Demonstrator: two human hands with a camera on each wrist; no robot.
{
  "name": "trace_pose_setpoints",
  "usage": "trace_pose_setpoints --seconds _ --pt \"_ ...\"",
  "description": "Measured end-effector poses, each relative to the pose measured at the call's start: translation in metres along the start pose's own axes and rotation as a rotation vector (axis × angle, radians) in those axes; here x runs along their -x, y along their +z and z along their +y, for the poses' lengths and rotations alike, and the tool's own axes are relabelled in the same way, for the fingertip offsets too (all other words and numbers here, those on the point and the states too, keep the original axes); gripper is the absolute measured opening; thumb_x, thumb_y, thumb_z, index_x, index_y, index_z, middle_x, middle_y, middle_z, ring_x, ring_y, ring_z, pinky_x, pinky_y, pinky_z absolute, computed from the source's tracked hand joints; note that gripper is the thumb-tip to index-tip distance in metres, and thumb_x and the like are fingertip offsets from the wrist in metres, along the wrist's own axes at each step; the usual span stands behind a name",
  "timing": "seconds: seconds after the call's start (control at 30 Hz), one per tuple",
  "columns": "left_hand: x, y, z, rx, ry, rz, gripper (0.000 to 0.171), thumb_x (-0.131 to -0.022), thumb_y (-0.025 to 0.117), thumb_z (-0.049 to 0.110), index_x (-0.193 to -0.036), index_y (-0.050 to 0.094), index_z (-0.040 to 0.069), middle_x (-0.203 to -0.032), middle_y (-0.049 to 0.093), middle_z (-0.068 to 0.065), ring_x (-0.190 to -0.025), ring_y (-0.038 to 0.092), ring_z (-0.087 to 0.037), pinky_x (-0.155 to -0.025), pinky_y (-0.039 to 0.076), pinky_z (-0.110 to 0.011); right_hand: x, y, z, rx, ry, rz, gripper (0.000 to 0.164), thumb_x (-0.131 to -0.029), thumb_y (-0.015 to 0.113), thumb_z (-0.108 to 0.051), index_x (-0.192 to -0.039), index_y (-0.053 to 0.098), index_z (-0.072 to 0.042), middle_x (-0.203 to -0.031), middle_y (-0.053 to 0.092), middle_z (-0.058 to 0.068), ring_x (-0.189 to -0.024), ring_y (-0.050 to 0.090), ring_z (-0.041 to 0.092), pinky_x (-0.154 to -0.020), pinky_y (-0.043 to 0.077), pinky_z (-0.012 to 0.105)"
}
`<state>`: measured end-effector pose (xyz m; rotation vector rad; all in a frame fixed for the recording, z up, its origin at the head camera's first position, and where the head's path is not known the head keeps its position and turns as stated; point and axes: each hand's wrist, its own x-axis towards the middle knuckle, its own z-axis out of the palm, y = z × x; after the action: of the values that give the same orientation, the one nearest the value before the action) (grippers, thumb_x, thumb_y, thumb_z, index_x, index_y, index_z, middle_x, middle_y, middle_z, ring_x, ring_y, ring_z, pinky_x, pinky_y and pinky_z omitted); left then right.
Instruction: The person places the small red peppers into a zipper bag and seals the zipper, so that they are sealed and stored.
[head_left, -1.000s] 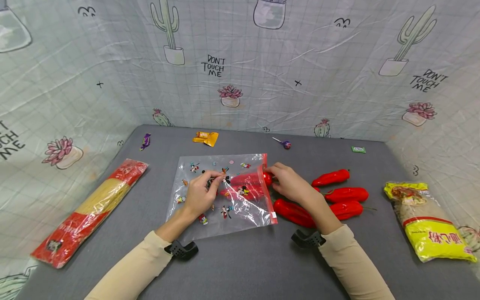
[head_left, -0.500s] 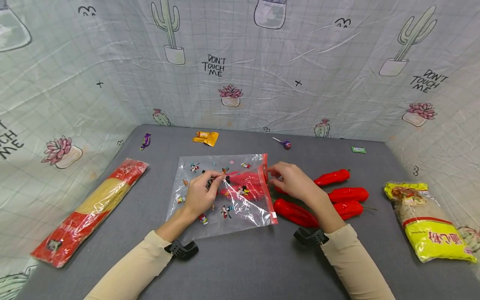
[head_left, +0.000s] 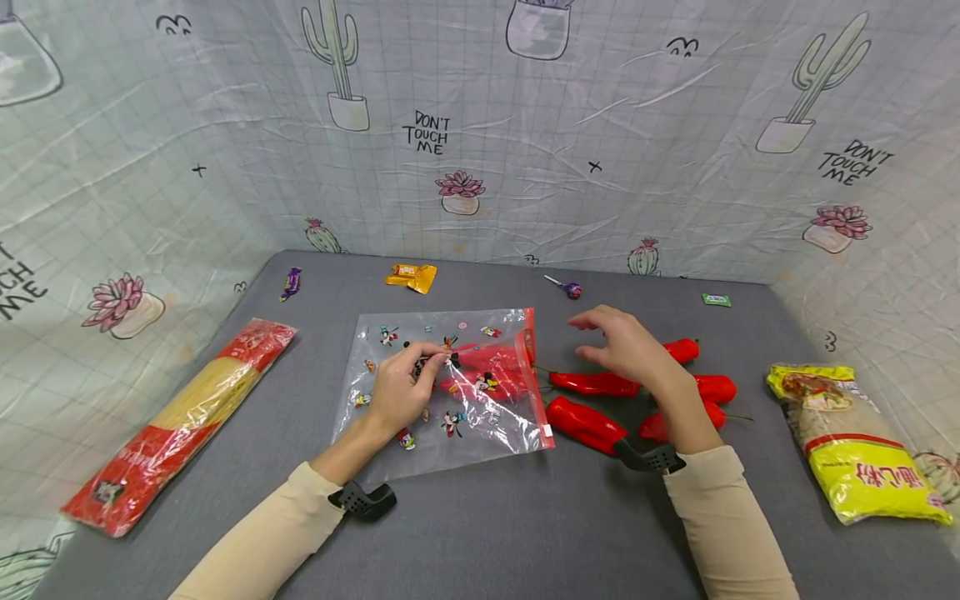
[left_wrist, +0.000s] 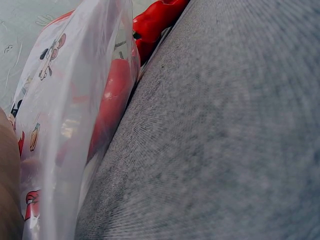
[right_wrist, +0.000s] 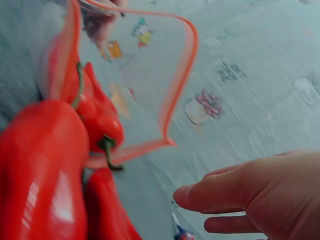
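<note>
A clear zip bag (head_left: 465,454) with cartoon prints and a red zip edge lies mid-table. Its mouth faces right and gapes in the right wrist view. My left hand (head_left: 401,387) pinches the bag's upper film between thumb and fingers. Inside the bag lie red peppers (head_left: 491,358), whose green stems (right_wrist: 107,147) show at the mouth. My right hand (head_left: 630,346) hangs right of the mouth with fingers spread and nothing held. Below and beside it are several loose peppers, among them a slim one (head_left: 596,384) and a thicker one (head_left: 585,425).
A noodle pack (head_left: 183,425) lies at left, a yellow bag (head_left: 855,446) at right. Along the back are a purple sweet (head_left: 292,283), an orange packet (head_left: 411,277), a lollipop (head_left: 572,290) and a green sweet (head_left: 716,300). A patterned cloth (head_left: 525,225) stands behind.
My right hand has let go of a pepper at the bag's mouth, which now sits further in. That hand has drawn back rightward. The left hand stays in place.
</note>
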<state>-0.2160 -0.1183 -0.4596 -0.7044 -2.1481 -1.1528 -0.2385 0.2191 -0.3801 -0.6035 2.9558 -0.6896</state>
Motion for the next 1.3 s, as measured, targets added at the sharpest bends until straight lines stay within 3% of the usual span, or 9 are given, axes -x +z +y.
trace_pose_setpoints --seconds 0.43,0.8,1.17,1.3 --pt "0.001 0.0 -0.001 -0.002 -0.001 -0.008 0.008 -0.091 0.061 0.017 -0.095 0.067 0.012 -0.092 0.072 0.002 -0.084 0.066 -0.009 -0.072 0.051 -0.026 0.01 -0.018 0.036 0.013 0.068 0.007 0.045 -0.084 0.066 -0.015 -0.127 0.056 -0.01 -0.129 0.051 0.016 -0.122 0.043 0.035 -0.101 0.035 0.056" --pt "0.002 -0.001 -0.002 -0.021 -0.001 -0.01 0.008 -0.091 0.061 0.017 -0.094 0.067 0.013 -0.089 0.071 0.002 -0.075 0.062 -0.006 -0.067 0.046 -0.019 0.014 -0.024 0.048 0.022 0.206 -0.091 0.046 -0.086 0.055 -0.007 -0.132 0.05 -0.007 -0.14 0.038 0.021 -0.13 0.028 0.042 -0.103 0.03 0.063" --pt "0.002 -0.001 -0.002 -0.02 0.003 -0.029 0.008 -0.091 0.061 0.017 -0.096 0.067 0.013 -0.09 0.071 0.002 -0.073 0.061 -0.006 -0.064 0.047 -0.023 0.011 -0.017 0.055 0.054 0.249 -0.12 0.046 -0.088 0.054 -0.006 -0.133 0.049 -0.004 -0.142 0.034 0.026 -0.132 0.026 0.046 -0.105 0.025 0.064" --pt "0.001 0.0 -0.002 -0.019 0.005 -0.032 0.008 -0.091 0.061 0.017 -0.095 0.067 0.013 -0.091 0.072 0.002 -0.076 0.064 -0.007 -0.066 0.049 -0.024 0.011 -0.014 0.056 0.057 0.23 -0.112 0.045 -0.087 0.053 -0.005 -0.131 0.05 -0.003 -0.137 0.04 0.026 -0.128 0.033 0.045 -0.103 0.029 0.062"
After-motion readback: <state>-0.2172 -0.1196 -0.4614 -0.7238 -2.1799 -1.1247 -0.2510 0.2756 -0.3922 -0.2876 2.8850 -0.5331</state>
